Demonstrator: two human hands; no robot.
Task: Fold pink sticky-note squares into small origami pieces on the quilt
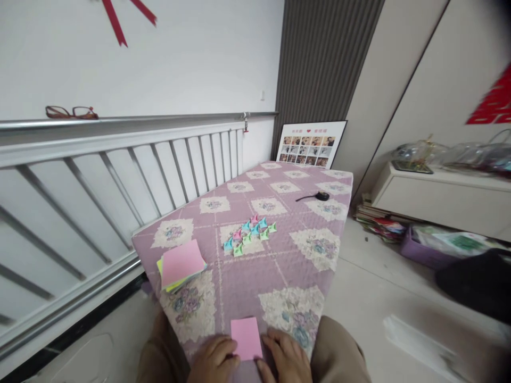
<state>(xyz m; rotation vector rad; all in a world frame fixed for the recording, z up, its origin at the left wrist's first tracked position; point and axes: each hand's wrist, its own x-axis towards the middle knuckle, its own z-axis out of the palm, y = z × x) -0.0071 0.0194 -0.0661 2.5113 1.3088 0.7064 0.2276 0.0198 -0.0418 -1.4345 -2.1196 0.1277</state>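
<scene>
We have our left hand (215, 359) and right hand (287, 355) on either side of a small pink sheet (246, 339), which lies flat at the near edge of the desk (247, 290). The grip of the left hand is slightly open, its bent fingers touching the sheet's left edge. The grip of the right hand is wider, thumb and forefinger apart by the right edge; blur there keeps us from telling whether the thumb touches the paper. The sheet looks smooth and four-sided, with no fold that we can see.

Toward the desk's left edge we see a loose stack of larger paper (183, 264), pink on top with yellow and green showing beneath. Small folded pieces (247, 238) in pink, blue and green stand close together in slanting rows mid-desk. A black object with a thin strap (322, 196) lies near the far right corner.
</scene>
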